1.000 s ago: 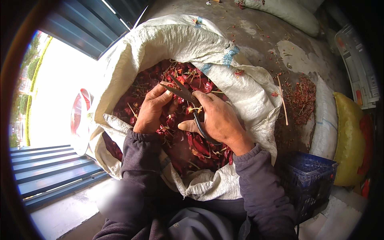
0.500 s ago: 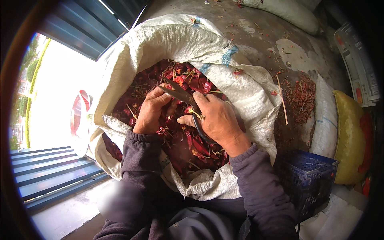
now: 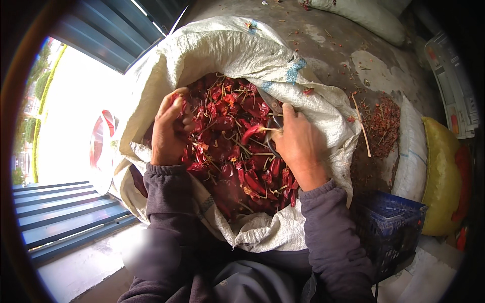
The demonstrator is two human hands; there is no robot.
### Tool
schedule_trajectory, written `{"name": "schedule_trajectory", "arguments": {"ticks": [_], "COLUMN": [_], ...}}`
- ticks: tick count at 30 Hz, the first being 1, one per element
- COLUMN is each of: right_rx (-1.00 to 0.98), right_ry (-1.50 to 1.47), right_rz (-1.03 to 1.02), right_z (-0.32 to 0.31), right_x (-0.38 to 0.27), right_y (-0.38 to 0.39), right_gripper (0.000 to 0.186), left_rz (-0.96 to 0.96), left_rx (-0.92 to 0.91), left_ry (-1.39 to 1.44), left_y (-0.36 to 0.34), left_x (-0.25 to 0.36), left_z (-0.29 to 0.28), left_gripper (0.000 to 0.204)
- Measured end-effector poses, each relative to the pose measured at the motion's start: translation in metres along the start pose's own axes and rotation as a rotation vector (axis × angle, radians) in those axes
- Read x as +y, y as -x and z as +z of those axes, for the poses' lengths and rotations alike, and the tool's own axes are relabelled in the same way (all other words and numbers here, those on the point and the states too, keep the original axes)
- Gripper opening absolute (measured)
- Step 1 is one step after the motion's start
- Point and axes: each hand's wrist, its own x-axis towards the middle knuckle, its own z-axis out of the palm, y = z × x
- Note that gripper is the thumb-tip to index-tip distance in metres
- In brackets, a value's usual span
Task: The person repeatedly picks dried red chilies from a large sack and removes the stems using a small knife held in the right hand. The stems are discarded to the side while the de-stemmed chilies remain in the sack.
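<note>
A white woven sack, its rolled rim streaked with blue, is full of dried red chillies with pale stems. At the upper left of the pile, my left hand has its fingers curled around a red chilli. On the right, my right hand grips dark scissors, blades pointing up toward the sack's rim and partly hidden. A curved chilli with a pale stem juts leftward at that hand's fingers.
A blue plastic crate stands at lower right. Behind it lie white and yellow sacks, with red debris on the floor and another sack at top. Blue corrugated metal edges the bright opening on the left.
My hands have moved apart: the left up and leftward, the right rightward and slightly up with the scissors, whose blades now point more upright. More of the chilli pile shows between them.
</note>
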Motion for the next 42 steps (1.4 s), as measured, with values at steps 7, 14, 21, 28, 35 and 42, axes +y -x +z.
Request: {"name": "schedule_trajectory", "arguments": {"ticks": [7, 14, 21, 28, 35, 42], "right_rx": [0.242, 0.317, 0.246, -0.057, -0.335, -0.492], "right_ry": [-0.052, -0.318, -0.618, -1.028, -1.365, -1.634], "right_rz": [-0.196, -0.3, -0.336, -0.182, 0.147, 0.128], "right_z": [0.011, 0.021, 0.026, 0.027, 0.028, 0.035], "right_x": [0.001, -0.003, -0.017, -0.041, -0.023, -0.018], "right_y": [-0.004, -0.006, -0.006, -0.004, -0.018, -0.014], "right_gripper": [0.024, 0.011, 0.023, 0.037, 0.028, 0.027], "left_rz": [0.089, 0.119, 0.124, -0.095, 0.382, 0.259], "left_rx": [0.145, 0.106, 0.126, 0.15, -0.022, -0.464], "left_ry": [-1.199, -1.195, -0.26, -0.037, -0.552, -0.829], "left_y": [-0.013, -0.01, 0.003, 0.009, 0.007, 0.021], "left_x": [-0.017, -0.02, -0.011, -0.032, -0.029, -0.022], "left_z": [-0.021, -0.009, 0.021, 0.049, 0.041, 0.049], "left_gripper": [0.051, 0.028, 0.005, 0.007, 0.029, 0.041]}}
